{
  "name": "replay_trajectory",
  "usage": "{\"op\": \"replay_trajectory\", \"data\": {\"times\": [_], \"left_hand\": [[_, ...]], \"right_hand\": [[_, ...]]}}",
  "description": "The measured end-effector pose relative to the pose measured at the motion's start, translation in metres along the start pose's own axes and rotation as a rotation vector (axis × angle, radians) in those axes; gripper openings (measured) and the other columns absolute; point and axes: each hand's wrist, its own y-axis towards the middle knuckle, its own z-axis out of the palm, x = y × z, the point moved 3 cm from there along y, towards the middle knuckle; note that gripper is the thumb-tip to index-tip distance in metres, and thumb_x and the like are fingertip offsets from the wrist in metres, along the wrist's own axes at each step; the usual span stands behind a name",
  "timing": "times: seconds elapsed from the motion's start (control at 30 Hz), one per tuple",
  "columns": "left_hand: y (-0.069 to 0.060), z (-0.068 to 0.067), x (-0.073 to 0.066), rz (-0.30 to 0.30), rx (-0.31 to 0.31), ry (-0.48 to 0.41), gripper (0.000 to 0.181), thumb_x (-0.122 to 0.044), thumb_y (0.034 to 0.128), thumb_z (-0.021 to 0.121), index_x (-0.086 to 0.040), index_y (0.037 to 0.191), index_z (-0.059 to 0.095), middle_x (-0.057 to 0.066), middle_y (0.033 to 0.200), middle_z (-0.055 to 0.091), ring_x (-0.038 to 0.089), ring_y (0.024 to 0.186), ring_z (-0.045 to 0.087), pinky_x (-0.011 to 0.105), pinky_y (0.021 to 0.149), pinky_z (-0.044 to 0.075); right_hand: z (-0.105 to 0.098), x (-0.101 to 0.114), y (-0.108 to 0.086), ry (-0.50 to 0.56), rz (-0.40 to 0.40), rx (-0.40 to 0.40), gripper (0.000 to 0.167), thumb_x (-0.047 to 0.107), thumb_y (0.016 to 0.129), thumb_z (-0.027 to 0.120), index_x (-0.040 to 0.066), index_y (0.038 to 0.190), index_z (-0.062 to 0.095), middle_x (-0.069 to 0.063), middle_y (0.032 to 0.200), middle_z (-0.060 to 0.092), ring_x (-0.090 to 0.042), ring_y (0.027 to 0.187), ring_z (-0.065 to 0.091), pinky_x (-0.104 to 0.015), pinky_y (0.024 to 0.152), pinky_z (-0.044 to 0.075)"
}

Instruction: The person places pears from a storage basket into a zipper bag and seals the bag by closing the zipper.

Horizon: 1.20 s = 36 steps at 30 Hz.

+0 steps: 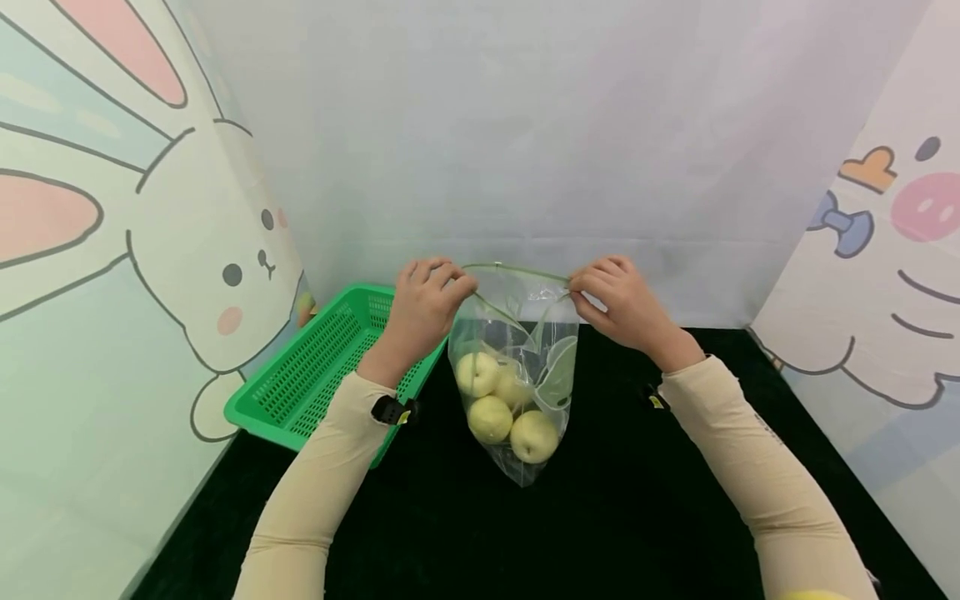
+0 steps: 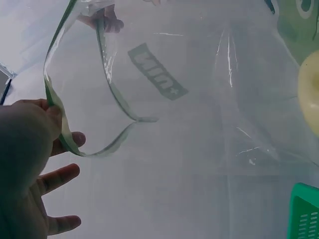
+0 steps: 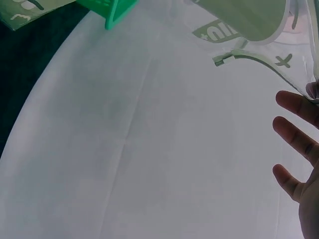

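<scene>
A clear plastic zip bag (image 1: 525, 308) with green print hangs between both hands, its green-edged mouth spread apart. Several round, pale yellow-green fruits, pears or apples, lie in its lower part, one fruit (image 1: 534, 436) at the front. At the mouth's left corner, my left hand (image 1: 427, 300) pinches the rim between thumb and forefinger; the left wrist view shows its other fingers (image 2: 60, 178) spread. My right hand (image 1: 618, 300) pinches the opposite corner, with the remaining fingers (image 3: 296, 137) extended in the right wrist view. The green closure strip (image 2: 110, 84) curves between the hands.
Left of the bag, a green slotted plastic basket (image 1: 258, 421) stands on the black cloth (image 1: 570, 533), partly behind my left forearm. A pale backdrop (image 1: 525, 150) rises behind, with cartoon-printed panels on both sides.
</scene>
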Motion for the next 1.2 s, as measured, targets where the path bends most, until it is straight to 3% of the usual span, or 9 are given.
{"op": "replay_trajectory", "data": {"times": [0.53,0.77,0.9,1.2], "left_hand": [[-0.008,0.002,-0.001,-0.026,0.009,-0.028,0.010,-0.005,0.0985,0.059,-0.013,0.102,0.064,0.012,0.103,0.065,0.040,0.112,0.055,0.061,0.094,0.043],[-0.012,0.003,-0.002,-0.031,0.016,-0.051,0.013,-0.003,0.0983,0.059,-0.013,0.103,0.065,0.012,0.104,0.064,0.040,0.114,0.054,0.061,0.094,0.042],[-0.014,0.004,-0.002,-0.029,0.011,-0.056,0.013,-0.002,0.0978,0.060,-0.013,0.103,0.064,0.012,0.104,0.064,0.039,0.114,0.054,0.061,0.093,0.042],[-0.014,0.005,-0.001,-0.036,0.008,-0.047,0.011,-0.004,0.0980,0.060,-0.012,0.103,0.064,0.013,0.105,0.063,0.039,0.114,0.054,0.060,0.094,0.043]], "right_hand": [[0.001,0.001,-0.005,0.034,0.041,0.013,0.040,0.029,0.109,0.040,0.004,0.097,0.068,-0.014,0.098,0.069,-0.035,0.090,0.060,-0.057,0.088,0.039],[-0.001,0.010,-0.004,0.027,0.075,0.009,0.043,0.037,0.108,0.040,0.004,0.106,0.069,-0.017,0.110,0.067,-0.036,0.097,0.058,-0.059,0.089,0.037],[-0.002,0.018,-0.002,-0.028,0.065,-0.038,0.040,0.037,0.106,0.044,0.004,0.108,0.068,-0.020,0.114,0.063,-0.039,0.098,0.056,-0.059,0.086,0.037],[0.000,0.041,0.001,-0.132,0.057,-0.164,0.041,0.040,0.103,0.048,0.005,0.102,0.069,-0.017,0.096,0.060,-0.035,0.078,0.048,-0.055,0.077,0.037]]}}
